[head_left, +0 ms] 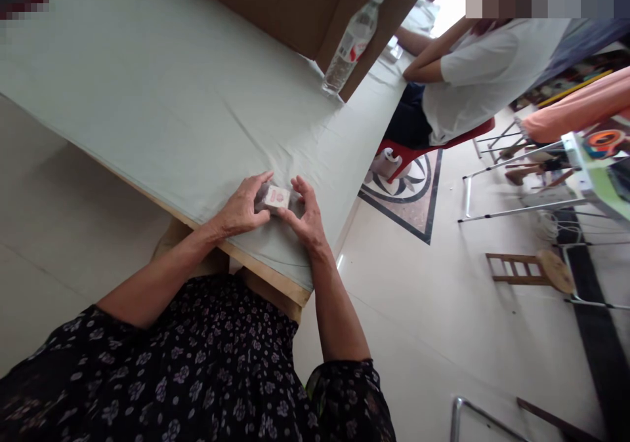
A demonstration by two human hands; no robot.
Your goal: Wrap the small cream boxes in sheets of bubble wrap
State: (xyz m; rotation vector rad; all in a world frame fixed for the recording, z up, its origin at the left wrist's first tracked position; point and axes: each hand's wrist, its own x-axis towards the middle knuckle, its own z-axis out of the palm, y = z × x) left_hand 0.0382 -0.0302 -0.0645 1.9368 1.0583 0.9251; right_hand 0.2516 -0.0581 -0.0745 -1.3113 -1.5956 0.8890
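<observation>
A small pale box with a red mark on its top rests on the grey-green cloth of the table, close to the near edge. My left hand curls round its left side, fingers bent over the top. On the other side my right hand grips it with thumb and fingers pressed to it. Both hands hold the box between them, with their wrists on the cloth.
A clear plastic water bottle stands upright at the far side beside a brown cardboard box. Another person in a white shirt sits on a red chair at the right end. Metal frames and a wooden stool stand on the tiled floor.
</observation>
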